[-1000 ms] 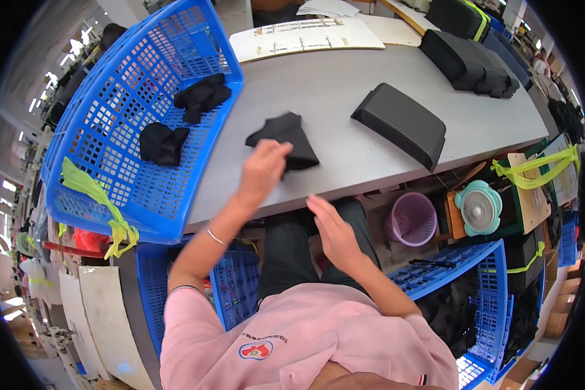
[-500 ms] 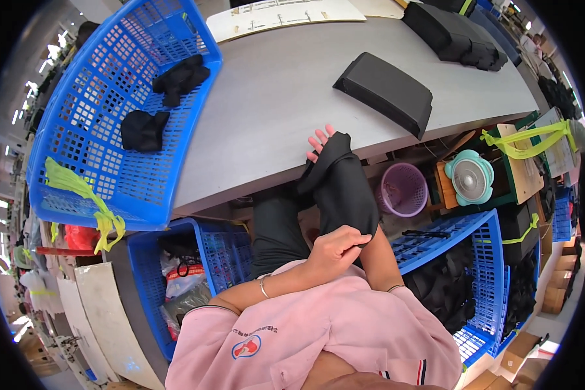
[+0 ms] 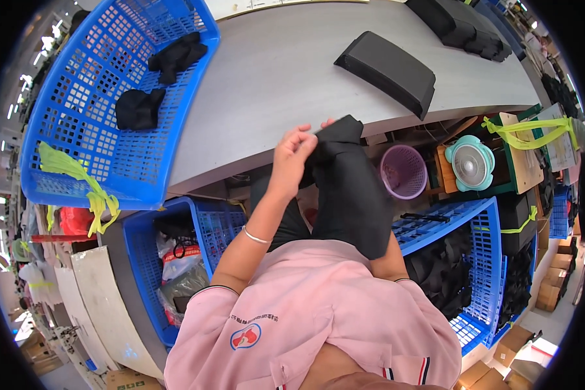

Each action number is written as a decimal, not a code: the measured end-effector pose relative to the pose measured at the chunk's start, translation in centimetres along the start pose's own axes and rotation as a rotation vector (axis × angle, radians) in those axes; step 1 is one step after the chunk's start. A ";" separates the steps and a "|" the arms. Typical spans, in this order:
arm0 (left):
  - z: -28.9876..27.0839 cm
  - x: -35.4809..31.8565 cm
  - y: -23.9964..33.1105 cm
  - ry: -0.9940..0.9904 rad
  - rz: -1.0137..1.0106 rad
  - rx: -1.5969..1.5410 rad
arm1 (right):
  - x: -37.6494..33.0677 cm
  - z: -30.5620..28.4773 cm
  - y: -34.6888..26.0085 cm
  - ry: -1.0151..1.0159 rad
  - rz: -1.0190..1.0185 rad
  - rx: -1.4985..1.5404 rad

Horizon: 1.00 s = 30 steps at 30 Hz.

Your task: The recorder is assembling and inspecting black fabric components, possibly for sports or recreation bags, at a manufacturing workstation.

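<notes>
Grey table (image 3: 273, 78) is the landmark. Blue basket (image 3: 78, 110) on its left end, holding black cloth pieces (image 3: 138, 108). Black case (image 3: 387, 68) on table's right part. Black fabric piece (image 3: 351, 188) hangs just off table's near edge. Left hand (image 3: 291, 156) pinches its top, fingers pressed together. Right hand hidden behind fabric; fingers cannot tell.

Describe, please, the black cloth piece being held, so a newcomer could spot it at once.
Find the grey table and follow its near edge to the left hand. The black cloth piece hangs there, off the table. Unlike the black pieces in the blue basket, it is large and held up.
</notes>
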State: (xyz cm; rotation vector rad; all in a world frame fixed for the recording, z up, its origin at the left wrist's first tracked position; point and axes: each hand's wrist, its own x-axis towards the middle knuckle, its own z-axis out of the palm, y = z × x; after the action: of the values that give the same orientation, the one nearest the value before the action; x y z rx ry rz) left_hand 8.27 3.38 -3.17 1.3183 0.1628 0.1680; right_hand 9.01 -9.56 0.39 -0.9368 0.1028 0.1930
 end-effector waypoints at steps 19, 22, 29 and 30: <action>2.7 -6.9 2.0 -0.142 0.155 0.223 | 5.6 -0.5 -0.7 -0.002 -0.096 0.160; 2.0 -3.5 1.3 0.055 0.050 -0.040 | 5.4 0.2 2.7 -0.015 -0.286 0.167; -1.6 6.1 -0.5 0.317 0.161 0.002 | -2.8 -1.6 4.9 -0.282 -0.035 -0.719; -2.8 7.2 -0.2 0.401 0.132 0.095 | -4.3 -2.3 4.2 -0.394 -0.143 -0.907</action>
State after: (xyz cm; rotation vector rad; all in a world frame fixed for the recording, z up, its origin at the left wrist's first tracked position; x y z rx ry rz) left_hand 14.70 7.53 -4.18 1.3792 0.4282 0.5431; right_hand 3.90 -9.56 -3.52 -1.7796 -0.4536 0.2959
